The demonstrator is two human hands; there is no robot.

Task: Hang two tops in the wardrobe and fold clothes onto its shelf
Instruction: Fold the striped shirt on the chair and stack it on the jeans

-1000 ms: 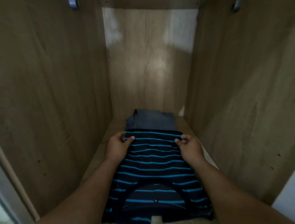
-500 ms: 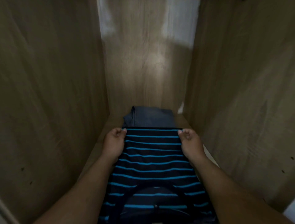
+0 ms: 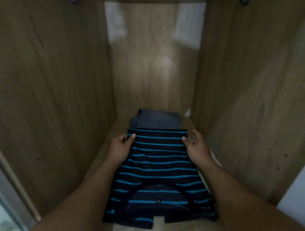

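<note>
A folded dark top with blue stripes [image 3: 158, 164] lies flat on the wardrobe shelf [image 3: 189, 123], its neckline toward me. Behind it, against the back, sits a folded grey garment [image 3: 158, 118], which the striped top's far edge partly overlaps. My left hand [image 3: 119, 148] pinches the far left corner of the striped top, thumb on top. At the far right corner, my right hand [image 3: 195, 146] has its thumb tip touching the cloth, while its fingers are spread loosely off the edge.
The compartment is narrow, with a wooden side wall on the left [image 3: 57, 99], another on the right [image 3: 247, 99] and a back panel [image 3: 155, 66]. A narrow strip of bare shelf [image 3: 105, 145] shows on each side of the clothes. A metal fitting [image 3: 244, 2] is at the top right.
Both hands slid the striped top deeper along the shelf toward the grey garment. My right hand's fingers have come loose from the far right corner; my left hand still pinches its corner.
</note>
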